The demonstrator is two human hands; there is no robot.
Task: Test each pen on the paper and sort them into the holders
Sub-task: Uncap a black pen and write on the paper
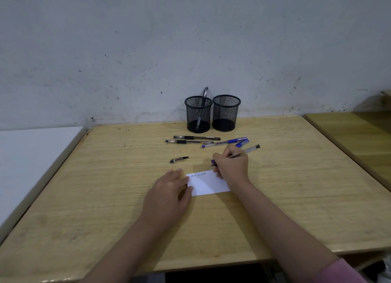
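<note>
Your right hand (231,166) has its fingers wrapped round a clear pen (246,151), tip just past the paper slip's (208,184) far edge. Left hand (169,189) lies flat, fingers pressing the slip's left end onto the surface (105,177). Loose cap (178,159) nearby, four pens (196,138) further back, then two mesh holders (198,114), the left with one pen.

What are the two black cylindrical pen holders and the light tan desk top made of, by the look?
Two black cylindrical pen holders: likely metal wire mesh, matt black; the wall and the pen inside show through the fine grid, with solid rim and base. Light tan desk top: wood-grain surface, probably laminate or veneer over board, low sheen; straight uniform grain lines and a rounded edge band. Solid wood can't be ruled out.
</note>
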